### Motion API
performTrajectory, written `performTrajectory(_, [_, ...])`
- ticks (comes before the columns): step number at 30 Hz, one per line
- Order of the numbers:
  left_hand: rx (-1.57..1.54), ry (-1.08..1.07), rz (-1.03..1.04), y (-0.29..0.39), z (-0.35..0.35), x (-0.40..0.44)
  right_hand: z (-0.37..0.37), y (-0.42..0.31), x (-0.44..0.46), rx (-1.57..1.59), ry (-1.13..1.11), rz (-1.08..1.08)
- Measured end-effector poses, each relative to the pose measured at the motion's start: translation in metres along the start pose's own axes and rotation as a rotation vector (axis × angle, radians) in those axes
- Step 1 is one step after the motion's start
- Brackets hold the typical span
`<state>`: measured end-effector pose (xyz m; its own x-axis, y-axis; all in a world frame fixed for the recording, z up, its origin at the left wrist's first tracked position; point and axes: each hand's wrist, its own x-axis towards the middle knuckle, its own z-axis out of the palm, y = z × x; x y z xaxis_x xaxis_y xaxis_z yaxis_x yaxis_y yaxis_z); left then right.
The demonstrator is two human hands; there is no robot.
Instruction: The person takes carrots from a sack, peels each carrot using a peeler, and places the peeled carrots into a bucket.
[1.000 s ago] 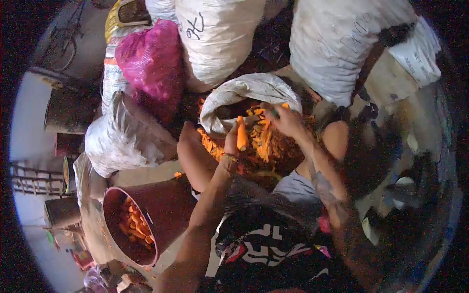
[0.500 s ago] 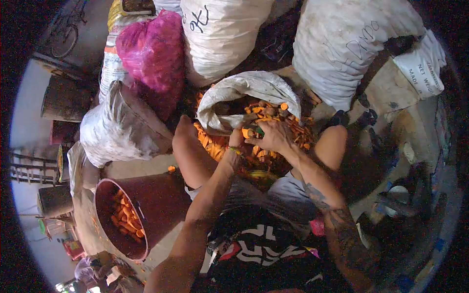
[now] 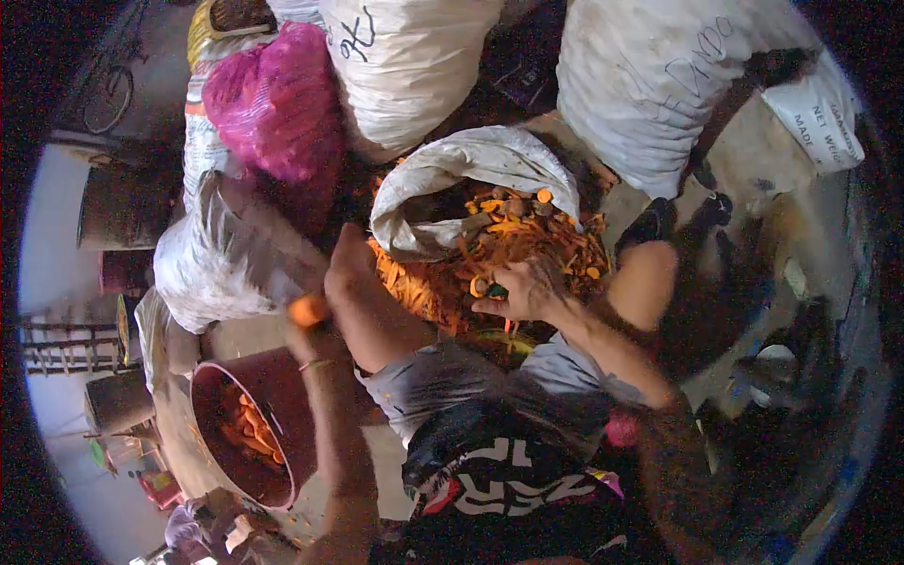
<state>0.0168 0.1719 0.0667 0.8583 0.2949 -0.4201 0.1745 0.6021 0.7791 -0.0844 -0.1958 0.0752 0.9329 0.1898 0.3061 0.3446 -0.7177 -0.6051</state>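
My left hand (image 3: 303, 341) is out to the left, beyond my knee and above the rim of a dark red bucket (image 3: 299, 443). It is smeared by motion but closed around an orange root (image 3: 307, 311), which looks like a peeled carrot. My right hand (image 3: 529, 290) is over the orange peelings (image 3: 414, 287) between my knees, its fingers closed around a small green-handled tool (image 3: 496, 291). The tool's blade cannot be made out. A small orange-edged piece (image 3: 477, 285) shows at the fingertips. Beyond, an open white sack (image 3: 414, 179) lies with orange-and-brown roots (image 3: 513, 207) at its mouth.
Peeled orange roots (image 3: 252, 435) lie inside the bucket. Full white sacks (image 3: 405, 75) and a pink sack (image 3: 273, 104) stand at the back, with another white sack (image 3: 217, 254) at the left. A person (image 3: 202, 527) is at the lower left.
My left hand has swung left from the peelings toward the bucket, carrying the orange root. My right hand has stayed over the pile, slightly lower, with the green-handled tool in it.
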Motion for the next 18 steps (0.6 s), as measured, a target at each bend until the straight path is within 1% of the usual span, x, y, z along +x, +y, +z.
performTrajectory(2, [-0.159,0.25,0.189,0.073,-0.064,0.021,0.006,0.015,-0.01,-0.028,-0.111,0.057])
performTrajectory(4, [-0.137,0.414,0.371,0.132,-0.113,0.035,0.027,0.036,-0.023,-0.032,-0.168,0.115])
performTrajectory(5, [-0.089,0.463,0.438,0.152,-0.13,0.039,0.035,0.042,-0.028,-0.033,-0.198,0.142])
performTrajectory(7, [0.052,0.427,0.486,0.159,-0.14,0.044,0.001,0.022,-0.01,0.017,-0.376,0.247])
performTrajectory(8, [0.168,0.351,0.497,0.151,-0.134,0.047,-0.012,0.014,-0.002,0.041,-0.467,0.297])
performTrajectory(9, [0.396,0.166,0.519,0.133,-0.124,0.053,-0.012,0.015,0.001,0.079,-0.466,0.316])
performTrajectory(10, [0.667,-0.05,0.587,0.106,-0.11,0.058,-0.012,0.017,0.002,0.115,-0.466,0.334])
performTrajectory(11, [0.698,-0.25,0.517,0.075,-0.078,0.062,-0.012,0.02,0.001,0.149,-0.466,0.351])
performTrajectory(12, [0.615,-0.433,0.346,0.039,-0.042,0.063,0.004,0.03,-0.008,0.122,-0.361,0.328])
performTrajectory(13, [0.469,-0.492,0.082,0.002,0.013,0.054,0.035,0.046,-0.024,0.093,-0.253,0.303])
performTrajectory(14, [0.336,-0.498,-0.181,-0.035,0.068,0.045,0.051,0.058,-0.032,0.063,-0.145,0.277])
performTrajectory(15, [0.563,-0.506,-0.32,-0.056,0.122,0.025,0.036,0.058,-0.026,0.086,-0.27,0.349])
performTrajectory(16, [0.709,-0.634,-0.339,-0.086,0.15,0.021,0.006,0.049,-0.014,0.11,-0.395,0.423])
performTrajectory(17, [0.887,-0.874,-0.233,-0.122,0.168,0.022,-0.014,0.047,-0.005,0.134,-0.519,0.498])
performTrajectory(18, [1.112,-1.113,-0.023,-0.159,0.182,0.027,-0.017,0.05,-0.004,0.058,-0.572,0.509])
